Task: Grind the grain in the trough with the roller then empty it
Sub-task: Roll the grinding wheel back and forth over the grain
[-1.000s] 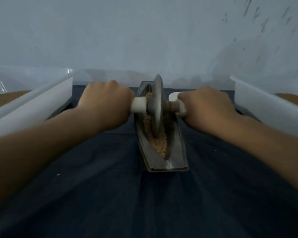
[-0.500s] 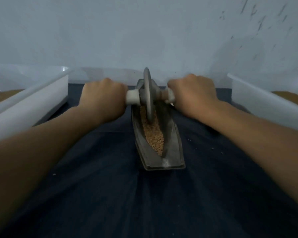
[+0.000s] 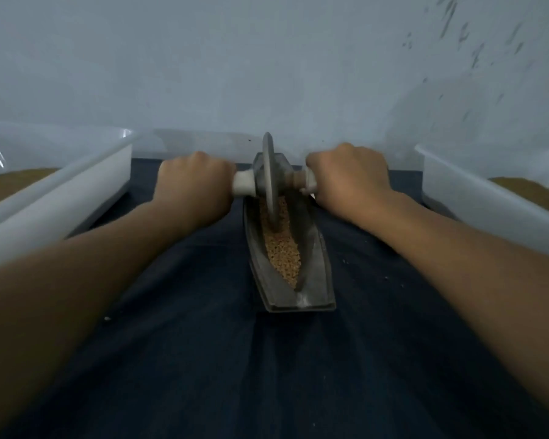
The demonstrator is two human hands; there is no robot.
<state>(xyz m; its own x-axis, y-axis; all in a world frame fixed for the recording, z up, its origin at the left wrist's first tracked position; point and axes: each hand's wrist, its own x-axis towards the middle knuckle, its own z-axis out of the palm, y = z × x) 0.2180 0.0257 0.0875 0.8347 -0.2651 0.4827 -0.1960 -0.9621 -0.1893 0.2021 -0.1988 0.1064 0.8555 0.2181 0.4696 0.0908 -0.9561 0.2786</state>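
At the centre of the frame, a grey trough (image 3: 311, 274) is laid on dark cloth (image 3: 203, 359), with grain (image 3: 282, 251) heaped inside. A disc roller (image 3: 270, 182) is stood upright in its upper end. Its white handles are gripped in closed fists by the left hand (image 3: 192, 188) and right hand (image 3: 349, 179). White tubs (image 3: 61, 198) are set at both edges.
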